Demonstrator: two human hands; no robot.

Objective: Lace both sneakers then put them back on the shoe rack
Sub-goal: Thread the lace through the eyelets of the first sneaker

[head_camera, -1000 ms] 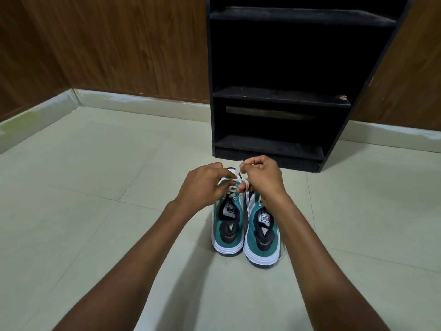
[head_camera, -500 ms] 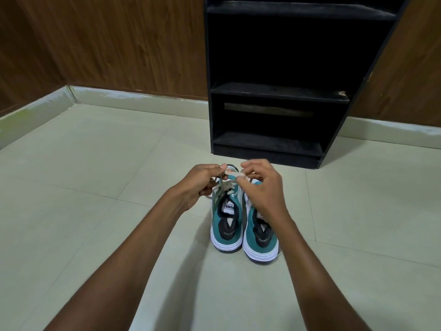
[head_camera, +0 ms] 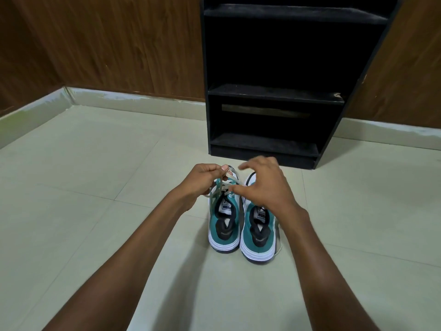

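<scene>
Two teal-and-white sneakers stand side by side on the tiled floor (head_camera: 95, 175), heels toward me, toes toward the black shoe rack (head_camera: 267, 96). The rack stands just beyond my fingertips, against the wood-panelled wall (head_camera: 107, 44); its shelves hold nothing that I can make out.

My left hand (head_camera: 202, 180) is over the forward part of the left sneaker (head_camera: 223, 220). Its fingers (head_camera: 214, 169) are pressed together and pinch the white shoelace (head_camera: 220, 187), which runs from the pinch down to the eyelets directly beneath. A loop of the same lace arcs just to the right of my left thumb, toward my right hand.

My right hand (head_camera: 265, 187) is over the toe half of the right sneaker (head_camera: 259, 231). Its fingers (head_camera: 248, 164) are spread and curved, with thumb and forefinger apart. The thumb tip lies at the lacing of the left sneaker; whether it touches the lace I cannot tell. I see nothing gripped in this hand.

Behind my right wrist, a loose white lace end (head_camera: 279, 247) trails along the outer side of the right sneaker to the floor. The lacing of that sneaker is hidden under my hand.
</scene>
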